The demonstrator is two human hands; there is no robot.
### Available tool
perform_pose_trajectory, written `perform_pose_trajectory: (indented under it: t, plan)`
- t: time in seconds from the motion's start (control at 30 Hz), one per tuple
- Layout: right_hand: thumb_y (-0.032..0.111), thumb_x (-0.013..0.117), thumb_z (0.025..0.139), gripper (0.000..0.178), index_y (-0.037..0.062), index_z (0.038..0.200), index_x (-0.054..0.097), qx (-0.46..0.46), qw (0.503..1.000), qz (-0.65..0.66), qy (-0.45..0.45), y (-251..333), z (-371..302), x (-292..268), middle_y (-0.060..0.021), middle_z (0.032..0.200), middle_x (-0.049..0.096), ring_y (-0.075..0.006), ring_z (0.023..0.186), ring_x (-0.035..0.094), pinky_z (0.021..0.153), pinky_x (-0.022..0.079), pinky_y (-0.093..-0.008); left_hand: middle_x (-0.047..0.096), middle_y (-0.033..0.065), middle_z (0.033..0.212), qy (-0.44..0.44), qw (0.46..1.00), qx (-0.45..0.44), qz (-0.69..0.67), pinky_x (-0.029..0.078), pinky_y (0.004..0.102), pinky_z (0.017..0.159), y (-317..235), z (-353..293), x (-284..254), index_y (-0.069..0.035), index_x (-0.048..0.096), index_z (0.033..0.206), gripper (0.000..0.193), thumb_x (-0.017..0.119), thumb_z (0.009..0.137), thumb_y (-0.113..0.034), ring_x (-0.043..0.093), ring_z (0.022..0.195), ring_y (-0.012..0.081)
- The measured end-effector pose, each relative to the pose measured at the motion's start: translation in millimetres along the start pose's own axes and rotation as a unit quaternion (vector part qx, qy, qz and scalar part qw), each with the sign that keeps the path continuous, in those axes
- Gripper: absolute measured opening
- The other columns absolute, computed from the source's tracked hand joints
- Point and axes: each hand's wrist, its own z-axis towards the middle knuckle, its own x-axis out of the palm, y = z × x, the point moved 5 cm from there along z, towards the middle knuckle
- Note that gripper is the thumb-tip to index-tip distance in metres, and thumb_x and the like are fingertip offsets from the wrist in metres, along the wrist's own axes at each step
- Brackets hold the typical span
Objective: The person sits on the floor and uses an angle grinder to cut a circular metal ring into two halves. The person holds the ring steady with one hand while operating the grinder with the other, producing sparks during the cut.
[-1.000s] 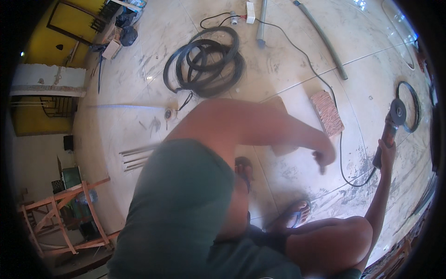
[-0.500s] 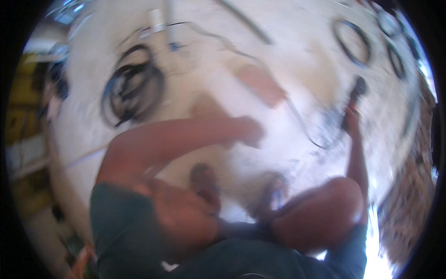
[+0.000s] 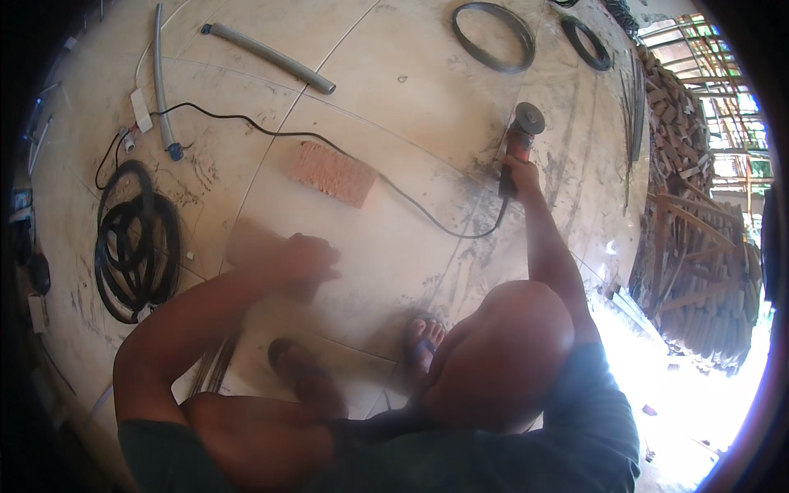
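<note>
My right hand [image 3: 521,178] is wrapped round the red and black body of an angle grinder [image 3: 518,146]. Its round disc [image 3: 530,118] points away from me, over the floor at the far right. A black cord [image 3: 427,223] runs from its rear end, passing close by the brick. My left hand [image 3: 306,261], slightly blurred, is held over the tiles in front of my feet, its fingers curled in and nothing showing in them. Just beyond it lies an orange-red brick [image 3: 333,173], which neither hand touches.
At the left lies a coil of black hose [image 3: 136,246], near a white plug connector [image 3: 141,111]. Two grey pipes [image 3: 271,59] [image 3: 160,78] rest farther off. Wire coils [image 3: 493,37] [image 3: 585,43] lie at the far right. Stacked wood [image 3: 699,271] lines the right side.
The view has swung to the right and sharpened, so the floor things appear farther left. The grinder stays in my right hand, which now reaches farther forward. The left hand remains empty-looking and curled.
</note>
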Motion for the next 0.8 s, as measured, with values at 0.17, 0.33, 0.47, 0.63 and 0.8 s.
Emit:
perform_pose_trajectory:
  t: [0.17,0.33,0.47,0.63,0.8]
  plan:
    - [0.033,0.084,0.075,0.050,-0.0051,0.105,0.072,0.006,0.999,-0.033,-0.034,-11.7,25.2,-11.2,-0.0161,0.096,0.073,-0.0265,0.083,0.072,0.073,0.057,-0.0401,0.071,0.0166,0.111,-0.030,0.999,-0.009,-0.018,0.053,0.0477,0.094,7.9,1.0,-11.1,-0.009,0.071,0.111,0.036,0.063,0.098,-0.041,0.068,0.108,0.0345]
    - [0.045,0.082,0.077,0.070,-0.0087,0.118,0.066,-0.045,0.985,-0.152,-0.061,-13.3,20.9,-5.0,-0.0234,0.113,0.071,-0.0328,0.104,0.071,0.086,0.056,-0.0417,0.066,0.0140,0.110,-0.241,0.969,0.060,-0.007,0.052,0.0463,0.093,36.3,19.1,-38.2,-0.008,0.071,0.106,0.024,0.069,0.095,-0.029,0.064,0.108,0.0341]
    - [0.051,0.082,0.076,0.082,-0.0100,0.127,0.060,-0.074,0.983,-0.157,-0.055,-8.9,15.3,-7.4,-0.0239,0.116,0.070,-0.0332,0.102,0.071,0.087,0.056,-0.0413,0.062,0.0108,0.111,-0.389,0.913,0.102,0.069,0.049,0.0453,0.096,47.2,30.9,-102.4,-0.009,0.070,0.111,0.025,0.073,0.091,-0.024,0.059,0.111,0.0314]
    - [0.057,0.081,0.078,0.086,-0.0114,0.126,0.063,-0.098,0.980,-0.172,-0.014,-13.8,22.6,-21.8,-0.0239,0.114,0.071,-0.0327,0.105,0.071,0.088,0.055,-0.0416,0.058,0.0134,0.126,-0.342,0.924,0.129,0.109,0.040,0.0489,0.107,47.2,70.1,-119.3,-0.012,0.064,0.135,0.046,0.068,0.096,-0.035,0.052,0.126,0.0319]
    - [0.057,0.071,0.090,0.062,-0.0015,0.109,0.072,-0.119,0.923,-0.306,-0.198,55.3,15.6,-77.7,-0.0219,0.101,0.074,-0.0381,0.099,0.072,0.086,0.054,-0.0480,0.053,0.0167,0.142,-0.364,0.920,0.117,0.084,0.026,0.0568,0.119,34.6,103.0,-99.4,-0.018,0.047,0.155,0.065,0.064,0.098,-0.047,0.043,0.140,0.0359]
